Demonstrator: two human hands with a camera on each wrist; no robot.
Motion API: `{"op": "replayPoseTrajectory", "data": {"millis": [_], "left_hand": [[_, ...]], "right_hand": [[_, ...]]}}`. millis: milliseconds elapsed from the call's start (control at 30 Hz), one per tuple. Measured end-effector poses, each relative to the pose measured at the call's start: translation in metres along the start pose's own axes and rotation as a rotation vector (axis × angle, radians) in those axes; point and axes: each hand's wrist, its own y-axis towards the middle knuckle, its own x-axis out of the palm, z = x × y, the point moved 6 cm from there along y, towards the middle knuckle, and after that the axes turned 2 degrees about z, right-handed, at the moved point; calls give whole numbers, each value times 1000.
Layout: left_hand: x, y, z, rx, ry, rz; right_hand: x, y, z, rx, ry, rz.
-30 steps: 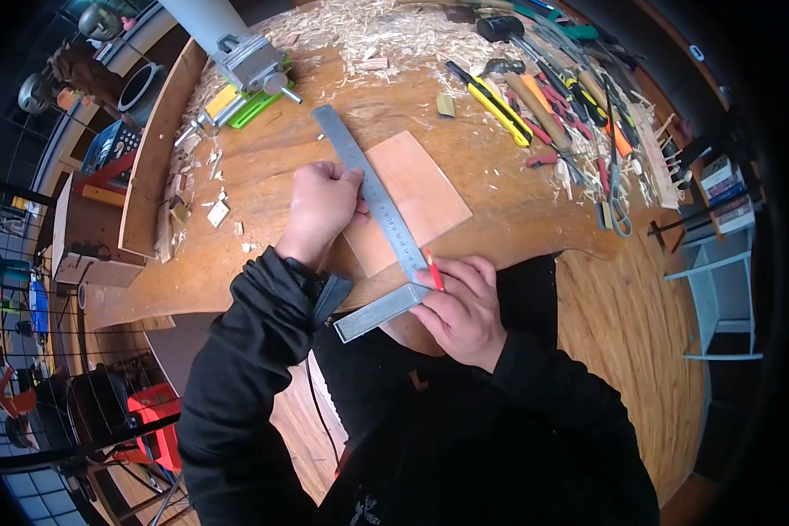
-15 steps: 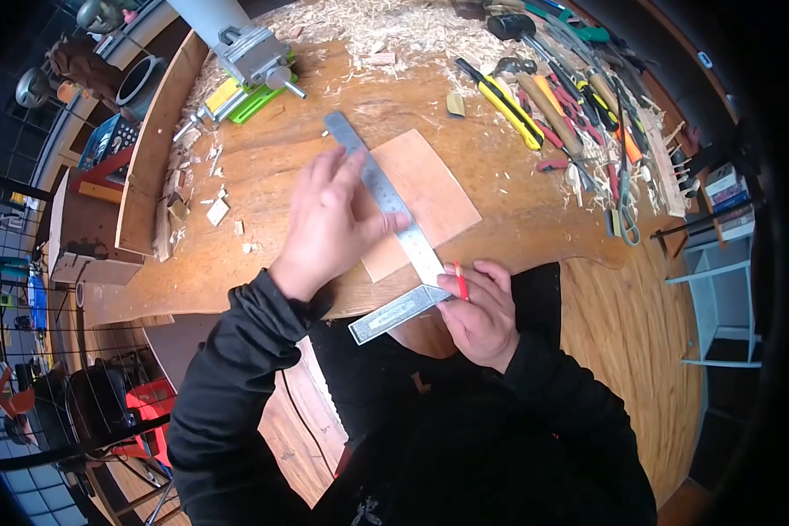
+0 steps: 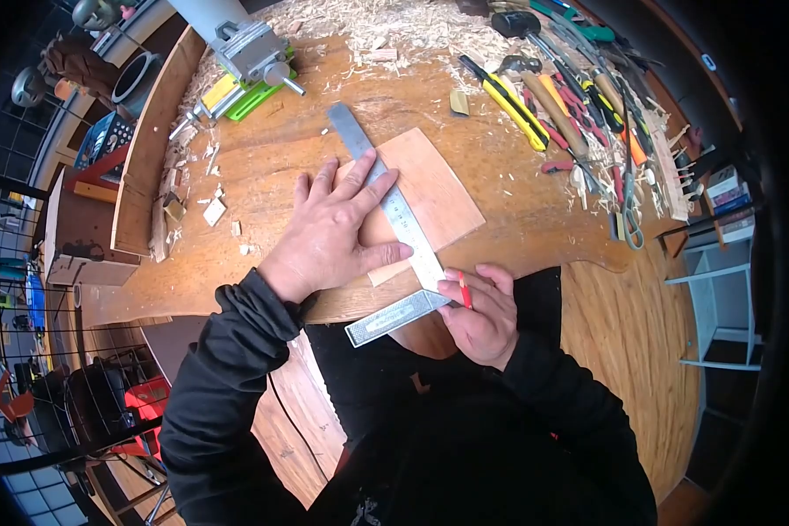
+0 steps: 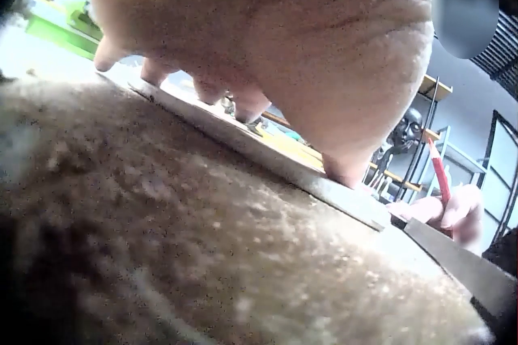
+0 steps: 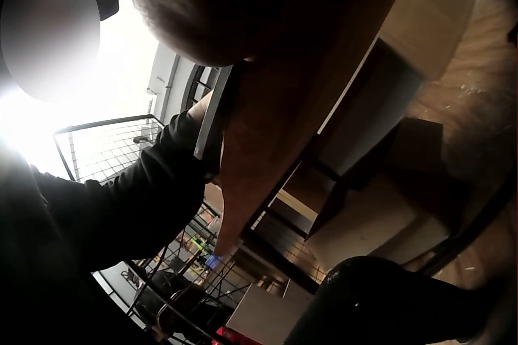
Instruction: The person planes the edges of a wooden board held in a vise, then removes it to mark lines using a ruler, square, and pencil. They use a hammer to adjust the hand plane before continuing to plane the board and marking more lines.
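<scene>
Square [image 3: 402,219] across our thin board [image 3: 440,191]
Our spread left hand [image 3: 331,226] presses it, likely against slipping; off the board's near edge, our right hand [image 3: 484,320] grips a pencil [image 3: 465,291].

A person's left hand [image 3: 329,223] presses a steel try square's blade [image 3: 401,219] across a thin wooden board [image 3: 438,188] on a wooden workbench [image 3: 267,167]. The right hand [image 3: 484,317], a red pencil [image 3: 465,291] between its fingers, touches the square's corner. Beyond lie wood shavings [image 3: 403,31] and a yellow utility knife [image 3: 519,112].
</scene>
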Motion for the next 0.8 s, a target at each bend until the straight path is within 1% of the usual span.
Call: {"op": "replayPoseTrajectory", "data": {"millis": [33,167,233,333,800], "left_hand": [[-1,0,2,5,34,-27],[-3,2,2,3,18,-29],[-1,1,-2,9,-32,17],[-1,2,-3,17,-66,38],[2,2,-7,8,-108,43]], "right_hand": [[0,0,0,-4,3,2],[-1,0,1,-3,0,-2],[0,-2,2,-1,8,9],[0,-3,2,-15,-1,9],[-2,0,0,-25,-2,17]]}}
